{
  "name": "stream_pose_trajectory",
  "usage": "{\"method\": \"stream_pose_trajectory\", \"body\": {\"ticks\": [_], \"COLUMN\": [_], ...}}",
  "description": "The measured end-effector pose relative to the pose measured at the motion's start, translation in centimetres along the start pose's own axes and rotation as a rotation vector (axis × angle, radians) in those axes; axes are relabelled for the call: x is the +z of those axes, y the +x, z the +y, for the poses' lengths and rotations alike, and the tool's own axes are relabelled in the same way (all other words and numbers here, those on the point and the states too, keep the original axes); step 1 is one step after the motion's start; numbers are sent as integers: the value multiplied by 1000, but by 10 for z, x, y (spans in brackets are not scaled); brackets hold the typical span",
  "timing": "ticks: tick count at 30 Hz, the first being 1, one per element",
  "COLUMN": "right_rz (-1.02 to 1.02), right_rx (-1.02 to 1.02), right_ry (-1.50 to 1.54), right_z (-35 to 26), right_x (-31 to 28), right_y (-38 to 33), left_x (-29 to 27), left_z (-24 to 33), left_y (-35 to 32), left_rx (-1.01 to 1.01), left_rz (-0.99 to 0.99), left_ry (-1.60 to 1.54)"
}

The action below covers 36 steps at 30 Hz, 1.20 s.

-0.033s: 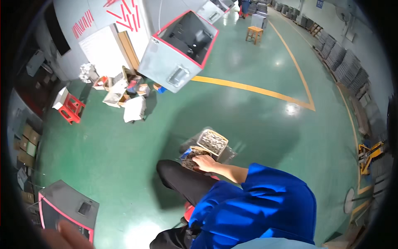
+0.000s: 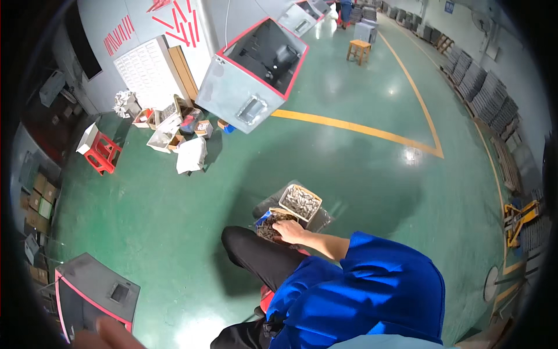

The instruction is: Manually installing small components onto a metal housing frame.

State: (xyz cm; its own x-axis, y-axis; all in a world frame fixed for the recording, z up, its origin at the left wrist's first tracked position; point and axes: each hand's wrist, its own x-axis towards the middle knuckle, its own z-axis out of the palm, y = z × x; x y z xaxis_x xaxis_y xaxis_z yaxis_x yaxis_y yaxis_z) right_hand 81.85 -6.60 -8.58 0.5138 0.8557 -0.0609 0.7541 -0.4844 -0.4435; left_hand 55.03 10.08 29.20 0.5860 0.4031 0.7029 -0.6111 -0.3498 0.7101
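Observation:
In front of my knees stands an open box of small dark parts (image 2: 267,231), with blue on its left side. My right hand (image 2: 289,231) reaches down into it, fingers curled and pressed together among the parts; what they grip is hidden. Touching that box on its far side is a pale tray (image 2: 300,202) full of small light, whitish pieces. My left hand (image 2: 107,335) shows only in part at the lower left rim, blurred and cut off, beside a grey machine housing with a pink-red edge (image 2: 110,284). Whether it holds anything cannot be seen.
A large grey housing with a red rim (image 2: 251,107) stands ahead. Left of it are several small boxes (image 2: 165,136) and a red stool (image 2: 102,152). A wooden stool (image 2: 358,51) stands farther off. Stacked grey parts (image 2: 492,97) line the right wall near a yellow lifting device (image 2: 519,222).
The whole view has shifted slightly. My left hand shows slightly lower and farther right at the rim; my right hand stays in the box of dark parts.

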Motion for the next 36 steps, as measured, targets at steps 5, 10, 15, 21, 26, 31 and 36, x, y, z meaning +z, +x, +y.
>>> {"method": "stream_pose_trajectory", "body": {"ticks": [5,10,15,21,26,31,36], "right_rz": [61,100,99,111,62,111,86], "right_rx": [-32,-50,-60,-55,-30,-65,-115], "right_ry": [-26,-40,5,28,46,4,9], "right_z": [6,6,3,7,1,-1,-4], "right_x": [16,10,11,11,1,-5,-13], "right_y": [6,3,7,6,2,-2,-8], "left_x": [3,14,24,42,61,81,93], "left_z": [-53,-100,-132,-141,-131,-70,38], "left_y": [-59,-128,-186,-202,-176,-92,1], "left_rx": [-363,-694,-919,-1027,-983,-676,-234], "left_rz": [60,104,138,127,57,-28,-42], "left_ry": [-8,-52,-105,-206,-283,-462,-783]}}
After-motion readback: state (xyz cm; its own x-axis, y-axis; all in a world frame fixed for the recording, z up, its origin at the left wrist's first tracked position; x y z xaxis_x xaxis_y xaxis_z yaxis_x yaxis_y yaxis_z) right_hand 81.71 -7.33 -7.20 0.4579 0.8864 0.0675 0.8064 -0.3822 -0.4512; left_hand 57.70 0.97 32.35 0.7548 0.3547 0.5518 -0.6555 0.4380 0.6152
